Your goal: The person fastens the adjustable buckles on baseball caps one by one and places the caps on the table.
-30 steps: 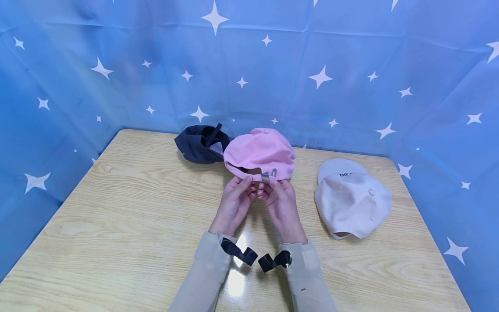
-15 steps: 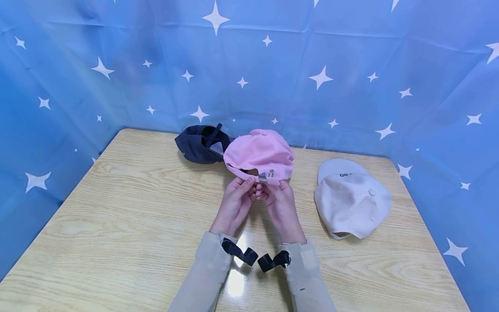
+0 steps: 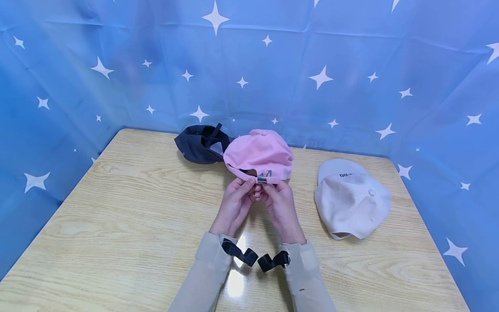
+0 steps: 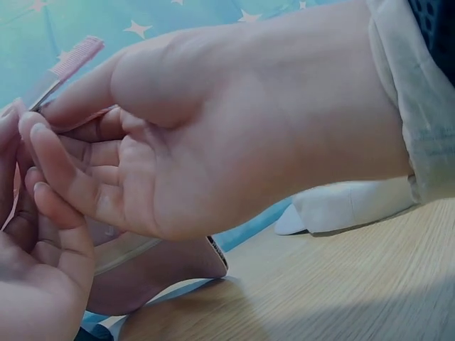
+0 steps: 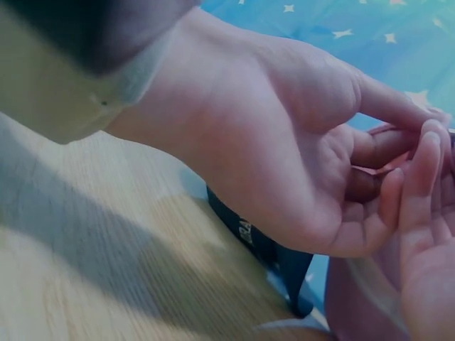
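A pink baseball cap (image 3: 259,149) is held up with its back opening toward me in the head view. My left hand (image 3: 233,203) pinches the back strap between thumb and fingers, left of the metal buckle (image 3: 261,179). Just right of that buckle, my right hand (image 3: 281,206) pinches the strap too. The fingertips of both hands nearly meet beneath it. In the left wrist view my right hand (image 4: 206,128) covers much of the cap, while the pink strap (image 4: 77,58) sticks up past the thumb. The cap's brim is hidden.
A dark navy cap (image 3: 195,145) lies at the back, left of the pink one. On the right rests a light grey cap (image 3: 351,203) with dark lettering. The wooden table (image 3: 117,225) ends at a blue star-patterned curtain (image 3: 273,60).
The buckle has shifted slightly left and its metal faces me more now. The right side of the pink cap has drawn slightly left. Both hands keep their pinch on the strap.
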`<state>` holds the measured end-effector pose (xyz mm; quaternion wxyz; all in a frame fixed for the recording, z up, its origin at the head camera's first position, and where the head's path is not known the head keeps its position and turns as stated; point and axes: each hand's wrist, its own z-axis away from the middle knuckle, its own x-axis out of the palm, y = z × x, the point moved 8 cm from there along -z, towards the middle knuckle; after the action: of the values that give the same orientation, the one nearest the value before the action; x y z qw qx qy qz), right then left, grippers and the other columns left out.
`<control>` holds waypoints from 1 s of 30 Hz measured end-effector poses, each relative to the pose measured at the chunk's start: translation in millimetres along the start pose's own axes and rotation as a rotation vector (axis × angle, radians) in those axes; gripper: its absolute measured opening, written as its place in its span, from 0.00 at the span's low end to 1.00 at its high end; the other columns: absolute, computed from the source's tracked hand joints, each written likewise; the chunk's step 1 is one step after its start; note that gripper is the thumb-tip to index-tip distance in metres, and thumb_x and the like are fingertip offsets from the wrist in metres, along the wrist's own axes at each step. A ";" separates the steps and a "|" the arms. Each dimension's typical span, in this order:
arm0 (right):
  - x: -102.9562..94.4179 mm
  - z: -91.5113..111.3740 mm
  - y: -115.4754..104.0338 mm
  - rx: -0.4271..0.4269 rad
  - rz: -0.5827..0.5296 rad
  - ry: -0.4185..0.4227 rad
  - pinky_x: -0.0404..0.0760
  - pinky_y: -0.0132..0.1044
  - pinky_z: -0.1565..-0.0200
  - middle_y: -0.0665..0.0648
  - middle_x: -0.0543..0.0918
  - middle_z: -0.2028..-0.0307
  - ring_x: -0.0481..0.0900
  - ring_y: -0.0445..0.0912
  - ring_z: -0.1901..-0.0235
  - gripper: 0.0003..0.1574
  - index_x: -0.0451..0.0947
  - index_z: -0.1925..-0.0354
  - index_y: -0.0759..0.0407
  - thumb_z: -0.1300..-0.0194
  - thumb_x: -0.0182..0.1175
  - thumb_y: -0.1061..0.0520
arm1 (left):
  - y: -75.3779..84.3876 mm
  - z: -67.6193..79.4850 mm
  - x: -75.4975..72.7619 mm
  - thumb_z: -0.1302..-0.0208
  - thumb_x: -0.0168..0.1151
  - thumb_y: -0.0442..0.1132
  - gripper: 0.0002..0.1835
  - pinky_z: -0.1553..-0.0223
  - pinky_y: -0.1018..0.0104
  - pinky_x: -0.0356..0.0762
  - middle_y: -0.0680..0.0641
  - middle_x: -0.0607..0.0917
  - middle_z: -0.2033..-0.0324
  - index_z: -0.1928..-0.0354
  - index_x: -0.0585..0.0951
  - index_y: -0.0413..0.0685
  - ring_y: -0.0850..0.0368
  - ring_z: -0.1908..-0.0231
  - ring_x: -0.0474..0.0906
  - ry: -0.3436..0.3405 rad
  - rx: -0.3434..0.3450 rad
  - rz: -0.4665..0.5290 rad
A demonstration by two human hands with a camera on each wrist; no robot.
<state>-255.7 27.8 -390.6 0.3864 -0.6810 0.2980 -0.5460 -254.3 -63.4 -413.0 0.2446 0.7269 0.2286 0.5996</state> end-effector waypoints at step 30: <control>-13.1 -8.4 14.7 -0.087 -0.044 -0.037 0.76 0.31 0.73 0.58 0.78 0.70 0.75 0.43 0.76 0.13 0.71 0.57 0.68 0.40 0.53 0.62 | 0.3 -0.5 -2.6 0.39 0.56 0.40 0.09 0.72 0.68 0.66 0.48 0.77 0.72 0.59 0.74 0.43 0.57 0.72 0.71 0.005 -0.020 0.049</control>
<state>-266.6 29.3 -409.0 0.3500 -0.7135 0.2991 -0.5281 -255.3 -65.2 -414.7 0.2364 0.7283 0.2055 0.6094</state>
